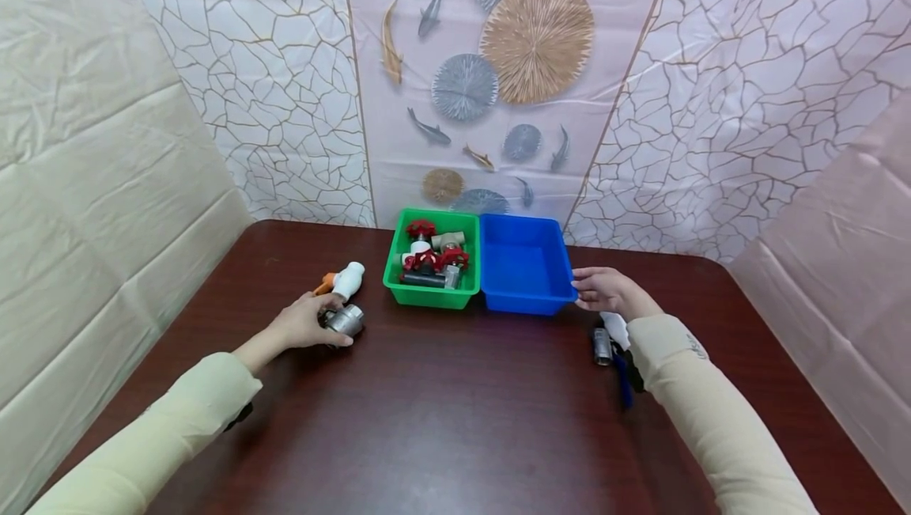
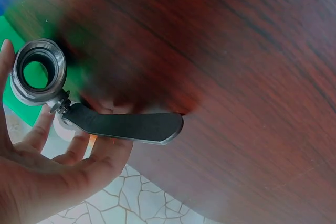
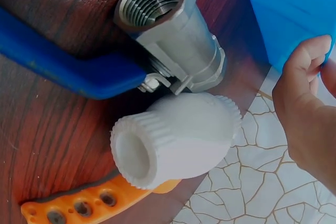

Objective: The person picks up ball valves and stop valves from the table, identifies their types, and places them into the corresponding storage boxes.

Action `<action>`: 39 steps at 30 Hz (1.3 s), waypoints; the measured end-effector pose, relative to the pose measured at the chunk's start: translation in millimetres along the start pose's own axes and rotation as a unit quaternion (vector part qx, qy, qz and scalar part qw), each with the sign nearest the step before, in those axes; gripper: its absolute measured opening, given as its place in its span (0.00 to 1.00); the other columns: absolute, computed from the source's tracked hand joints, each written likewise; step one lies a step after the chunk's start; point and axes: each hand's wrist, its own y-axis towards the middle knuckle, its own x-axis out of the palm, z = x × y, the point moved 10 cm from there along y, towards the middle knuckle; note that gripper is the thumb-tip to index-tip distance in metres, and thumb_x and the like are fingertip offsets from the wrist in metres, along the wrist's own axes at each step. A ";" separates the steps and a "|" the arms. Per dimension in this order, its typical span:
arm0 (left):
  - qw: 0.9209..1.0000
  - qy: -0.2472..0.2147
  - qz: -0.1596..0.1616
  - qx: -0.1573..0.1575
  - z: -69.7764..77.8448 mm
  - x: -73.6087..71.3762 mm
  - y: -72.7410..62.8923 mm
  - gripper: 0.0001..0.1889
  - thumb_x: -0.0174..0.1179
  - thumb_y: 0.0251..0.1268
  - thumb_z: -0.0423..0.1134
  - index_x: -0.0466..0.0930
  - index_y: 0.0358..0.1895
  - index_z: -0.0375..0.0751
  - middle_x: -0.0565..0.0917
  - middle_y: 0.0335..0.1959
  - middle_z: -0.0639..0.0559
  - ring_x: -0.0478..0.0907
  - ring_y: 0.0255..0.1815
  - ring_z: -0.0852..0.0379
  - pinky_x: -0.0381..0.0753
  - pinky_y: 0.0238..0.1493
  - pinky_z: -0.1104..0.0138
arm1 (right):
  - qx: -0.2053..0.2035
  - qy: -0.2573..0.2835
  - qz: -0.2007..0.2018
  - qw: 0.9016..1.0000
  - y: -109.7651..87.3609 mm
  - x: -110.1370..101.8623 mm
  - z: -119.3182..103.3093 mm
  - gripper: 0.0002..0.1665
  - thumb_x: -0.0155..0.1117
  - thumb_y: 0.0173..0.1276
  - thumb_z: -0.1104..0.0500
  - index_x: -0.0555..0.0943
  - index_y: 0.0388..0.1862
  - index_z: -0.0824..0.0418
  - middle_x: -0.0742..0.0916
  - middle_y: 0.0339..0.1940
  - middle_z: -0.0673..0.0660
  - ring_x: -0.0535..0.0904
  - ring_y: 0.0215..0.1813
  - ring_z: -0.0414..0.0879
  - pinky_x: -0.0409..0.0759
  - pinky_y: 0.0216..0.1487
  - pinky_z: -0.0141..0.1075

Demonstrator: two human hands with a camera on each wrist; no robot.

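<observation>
On the left side of the table my left hand (image 1: 306,323) grips a metal ball valve (image 1: 347,320), thumb in front and fingers behind. Its black lever handle (image 2: 126,126) points away from the threaded body in the left wrist view. A white plastic ball valve (image 1: 349,281) with an orange handle lies just beyond that hand. My right hand (image 1: 605,292) pinches the right edge of the blue bin (image 1: 525,303) between thumb and curled fingers. Below the right wrist lie a metal ball valve (image 3: 181,51) with a blue lever and a white plastic ball valve (image 3: 194,142) with an orange handle.
A green bin (image 1: 432,299) stands against the blue bin's left side, holding several red-handled valves (image 1: 427,262) and pipe fittings. Behind both bins rises a patterned cloth wall (image 1: 455,143), and pale cloth hangs along both sides of the brown table (image 1: 441,404).
</observation>
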 end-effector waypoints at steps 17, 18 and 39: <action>0.998 0.048 0.017 -0.022 7.0 1.0 -3.0 0.31 0.69 0.48 0.48 0.75 0.56 0.37 0.81 0.53 0.41 0.78 0.42 0.45 0.74 0.39 0.54 | -0.008 -0.028 0.027 0.999 1.8 -1.3 -1.0 0.29 0.47 0.73 0.67 0.56 0.70 0.71 0.81 0.27 0.47 0.77 0.28 0.36 0.80 0.36 0.29; 0.998 0.048 0.020 -0.022 6.8 1.2 -2.6 0.31 0.69 0.48 0.47 0.75 0.56 0.36 0.81 0.53 0.41 0.78 0.42 0.46 0.74 0.39 0.54 | -0.009 -0.031 0.029 0.999 1.4 -1.6 -1.4 0.29 0.47 0.73 0.66 0.56 0.70 0.72 0.81 0.27 0.47 0.77 0.28 0.36 0.80 0.36 0.29; 0.996 0.064 0.053 -0.021 18.8 -3.7 1.2 0.26 0.70 0.41 0.48 0.79 0.47 0.39 0.84 0.39 0.45 0.77 0.33 0.49 0.73 0.28 0.58 | -0.013 -0.055 0.064 0.996 -4.3 -4.3 -3.5 0.27 0.47 0.73 0.66 0.59 0.68 0.72 0.80 0.29 0.50 0.77 0.28 0.37 0.81 0.36 0.29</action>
